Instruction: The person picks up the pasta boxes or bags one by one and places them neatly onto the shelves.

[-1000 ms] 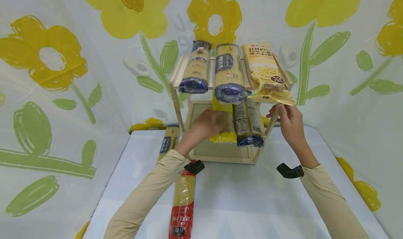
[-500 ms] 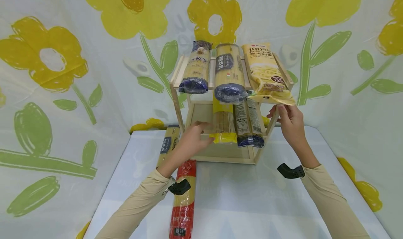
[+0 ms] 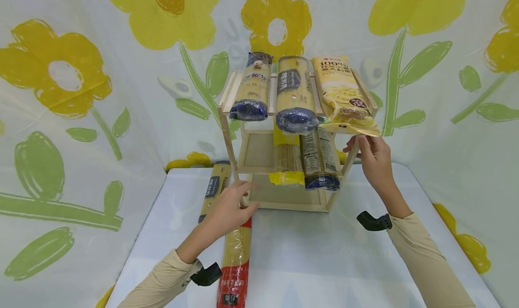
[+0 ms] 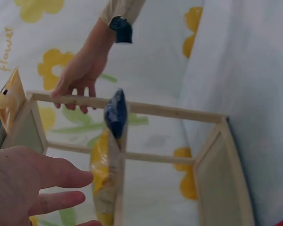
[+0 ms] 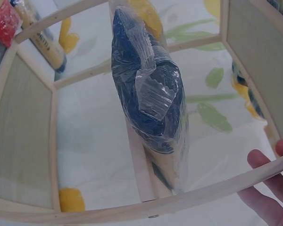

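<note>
My left hand (image 3: 229, 209) hovers beside the lower left front of a wooden rack (image 3: 284, 206), holding nothing, its thumb and fingers apart. Below it, a red-ended spaghetti pack (image 3: 235, 263) lies on the table, partly covered by the hand. My right hand (image 3: 375, 157) grips the rack's right front post; its fingers curl round the wood in the right wrist view. On the middle shelf, a yellow-ended noodle pack (image 3: 288, 159) lies beside a blue-ended pasta pack (image 3: 320, 159), and the shelf's left side shows bare board.
Three packs rest on the top shelf: a blue-ended one (image 3: 251, 89), a La Sicilia one (image 3: 296, 91) and a yellow bag (image 3: 342, 89). Another spaghetti pack (image 3: 215, 186) lies on the table (image 3: 308, 263) left of the rack. A flower-print cloth (image 3: 134, 141) hangs behind.
My left hand has let go of the yellow-ended pack on the middle shelf and drawn back down and left. The right hand keeps its grip on the rack's post.
</note>
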### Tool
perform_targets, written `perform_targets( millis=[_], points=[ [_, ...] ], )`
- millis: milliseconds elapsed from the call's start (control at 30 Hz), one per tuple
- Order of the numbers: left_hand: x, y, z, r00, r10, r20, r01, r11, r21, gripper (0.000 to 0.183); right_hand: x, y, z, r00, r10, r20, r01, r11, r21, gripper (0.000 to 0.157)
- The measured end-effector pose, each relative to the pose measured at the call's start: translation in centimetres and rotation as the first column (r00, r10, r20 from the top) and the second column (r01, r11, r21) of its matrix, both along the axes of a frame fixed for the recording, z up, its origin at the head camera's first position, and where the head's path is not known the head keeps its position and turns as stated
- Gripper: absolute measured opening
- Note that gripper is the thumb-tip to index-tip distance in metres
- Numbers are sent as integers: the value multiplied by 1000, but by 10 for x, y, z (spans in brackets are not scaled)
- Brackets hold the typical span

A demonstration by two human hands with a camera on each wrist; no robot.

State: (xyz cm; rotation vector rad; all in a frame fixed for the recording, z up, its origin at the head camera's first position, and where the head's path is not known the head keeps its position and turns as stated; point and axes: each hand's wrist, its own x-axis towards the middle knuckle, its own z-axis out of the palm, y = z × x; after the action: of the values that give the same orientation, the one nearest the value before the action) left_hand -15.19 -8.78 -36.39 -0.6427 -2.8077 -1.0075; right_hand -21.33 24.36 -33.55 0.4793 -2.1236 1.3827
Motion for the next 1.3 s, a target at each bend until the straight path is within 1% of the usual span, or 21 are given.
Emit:
perform_targets(
  millis=[100, 200, 333, 500, 600, 733, 833, 900, 1033, 1100, 1200, 1267, 1300],
  points=[
    [9, -7, -9, 1000, 21, 7, -21, 1000, 6, 32, 0, 0, 1, 1000, 6, -5, -6, 1000, -1, 25],
    [18, -14, -20, 998, 54, 35, -54, 999, 7, 31, 0, 1, 3, 1000, 7, -16, -7, 1000, -6, 25],
    [26, -22, -35, 990, 90, 104, -95, 995, 43, 33, -1, 2, 6, 1000, 1, -23, -2, 1000, -12, 26],
    [33, -34, -57, 976, 144, 163, -158, 985, 74, 34, -1, 3, 7, 1000, -10, -17, 9, 1000, -18, 26],
    [38, -39, -70, 965, 184, 186, -196, 980, 46, 35, -1, 3, 6, 1000, -3, -8, 2, 1000, -23, 26],
    [45, -40, -87, 948, 218, 233, -228, 974, 13, 37, -1, 3, 5, 1000, 1, 0, -1, 1000, -24, 26],
    [50, -39, -101, 933, 245, 265, -248, 969, -22, 43, -1, 3, 5, 1000, 2, 6, -2, 1000, -27, 26],
    [53, -37, -111, 922, 266, 282, -259, 964, -63, 50, -1, 3, 5, 1000, 4, 6, -4, 1000, -31, 26],
    [56, -32, -136, 895, 312, 318, -268, 947, -175, 69, -2, 4, 3, 1000, 14, 2, -14, 999, -36, 25],
    [58, -28, -149, 877, 336, 344, -264, 934, -240, 78, -2, 4, 0, 1000, 24, 5, -24, 999, -48, 25],
    [61, -24, -169, 857, 378, 352, -263, 906, -333, 88, -2, 2, -3, 999, 38, 17, -37, 998, -57, 25],
    [60, -19, -179, 848, 399, 349, -267, 890, -370, 91, -2, 3, -3, 999, 35, 21, -33, 998, -49, 25],
    [59, -16, -182, 850, 404, 339, -270, 886, -378, 91, -2, 4, -3, 999, 30, 20, -29, 999, -44, 26]
  ],
)
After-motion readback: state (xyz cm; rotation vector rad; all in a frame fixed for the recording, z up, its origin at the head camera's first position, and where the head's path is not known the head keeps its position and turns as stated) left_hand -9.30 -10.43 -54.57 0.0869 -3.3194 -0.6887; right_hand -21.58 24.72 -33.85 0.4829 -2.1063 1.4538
